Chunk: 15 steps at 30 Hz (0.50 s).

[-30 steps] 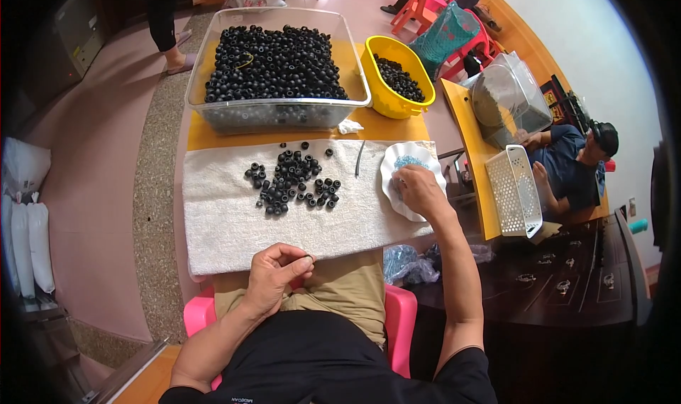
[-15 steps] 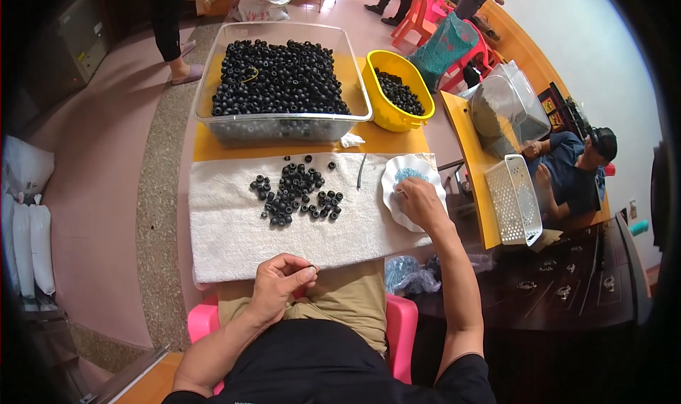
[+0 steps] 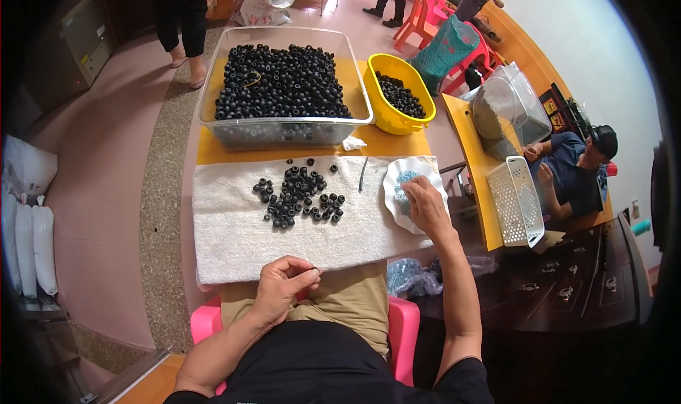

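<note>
Black beads (image 3: 282,83) fill clear tub (image 3: 213,113); right hand (image 3: 425,204) dips into white dish (image 3: 391,184); left hand (image 3: 284,283) pinches something small.

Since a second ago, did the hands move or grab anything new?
Hardly. The right hand stayed reaching into the white scalloped dish of small blue pieces. The left hand stayed near the lap, fingertips pinched together on something too small to tell, and shifted only slightly. The pile of black beads on the white towel looks unchanged, and so do the clear tub and yellow bowl.
</note>
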{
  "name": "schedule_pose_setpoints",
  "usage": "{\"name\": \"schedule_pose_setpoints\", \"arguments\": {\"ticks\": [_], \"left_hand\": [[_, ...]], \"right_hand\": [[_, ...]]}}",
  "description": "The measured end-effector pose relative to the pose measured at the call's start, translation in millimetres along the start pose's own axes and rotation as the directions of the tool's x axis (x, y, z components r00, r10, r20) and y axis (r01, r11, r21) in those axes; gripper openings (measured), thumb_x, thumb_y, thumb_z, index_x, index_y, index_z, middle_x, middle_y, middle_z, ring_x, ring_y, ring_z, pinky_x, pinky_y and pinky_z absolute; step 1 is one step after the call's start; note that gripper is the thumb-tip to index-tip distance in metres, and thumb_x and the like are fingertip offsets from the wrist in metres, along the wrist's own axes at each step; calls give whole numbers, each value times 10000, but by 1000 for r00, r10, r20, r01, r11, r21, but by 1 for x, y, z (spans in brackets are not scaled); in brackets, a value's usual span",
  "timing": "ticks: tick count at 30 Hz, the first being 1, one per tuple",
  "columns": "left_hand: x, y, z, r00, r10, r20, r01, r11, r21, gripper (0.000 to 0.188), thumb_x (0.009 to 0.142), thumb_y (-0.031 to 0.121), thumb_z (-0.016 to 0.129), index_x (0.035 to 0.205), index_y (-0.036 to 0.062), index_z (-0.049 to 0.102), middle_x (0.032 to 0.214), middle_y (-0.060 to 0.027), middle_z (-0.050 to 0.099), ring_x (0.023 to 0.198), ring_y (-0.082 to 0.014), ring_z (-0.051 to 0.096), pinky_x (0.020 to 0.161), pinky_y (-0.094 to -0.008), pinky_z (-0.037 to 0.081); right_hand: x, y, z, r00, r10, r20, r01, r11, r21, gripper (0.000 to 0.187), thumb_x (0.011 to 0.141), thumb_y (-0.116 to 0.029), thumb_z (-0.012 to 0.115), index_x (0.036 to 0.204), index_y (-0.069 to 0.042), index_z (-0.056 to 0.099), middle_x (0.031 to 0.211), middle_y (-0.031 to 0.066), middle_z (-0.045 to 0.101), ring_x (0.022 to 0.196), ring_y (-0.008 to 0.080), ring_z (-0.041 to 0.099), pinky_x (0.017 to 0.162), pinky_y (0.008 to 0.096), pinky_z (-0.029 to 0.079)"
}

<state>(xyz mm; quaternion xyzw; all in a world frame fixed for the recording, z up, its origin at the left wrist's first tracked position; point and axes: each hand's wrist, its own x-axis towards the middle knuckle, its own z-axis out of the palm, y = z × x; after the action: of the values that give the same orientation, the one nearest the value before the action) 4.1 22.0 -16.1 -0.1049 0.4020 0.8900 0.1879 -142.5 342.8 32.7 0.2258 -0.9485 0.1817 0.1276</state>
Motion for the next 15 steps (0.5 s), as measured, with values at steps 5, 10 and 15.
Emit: {"name": "schedule_pose_setpoints", "arguments": {"ticks": [5, 10, 15], "left_hand": [[-1, 0, -1, 1000, 8, 1, -8, 1000, 9, 105, 875, -18, 679, 975, -14, 645, 939, -148, 709, 815, -173, 686, 752, -288, 576], [0, 0, -1, 1000, -2, -1, 2, 1000, 11, 111, 881, -18, 673, 988, -16, 642, 951, -151, 708, 826, -173, 688, 760, -285, 578], [0, 3, 3, 1000, -9, -12, 9, 1000, -18, 139, 868, 8, 710, 988, -21, 646, 905, -105, 694, 786, -135, 669, 733, -254, 569]], "right_hand": [[-2, -9, -3, 998, 16, -68, -16, 1000, -1, 122, 849, 43, 628, 960, -7, 638, 930, 169, 634, 857, 355, 639, 744, 390, 515], [-13, -11, 12, 971, 79, -226, -40, 985, 169, 114, 816, 56, 677, 911, -1, 649, 917, 157, 650, 837, 298, 653, 743, 325, 520], [-27, -38, 28, 977, 128, -169, -30, 872, 489, 138, 809, 78, 692, 920, -1, 668, 929, 86, 653, 842, 181, 627, 751, 267, 502]]}}
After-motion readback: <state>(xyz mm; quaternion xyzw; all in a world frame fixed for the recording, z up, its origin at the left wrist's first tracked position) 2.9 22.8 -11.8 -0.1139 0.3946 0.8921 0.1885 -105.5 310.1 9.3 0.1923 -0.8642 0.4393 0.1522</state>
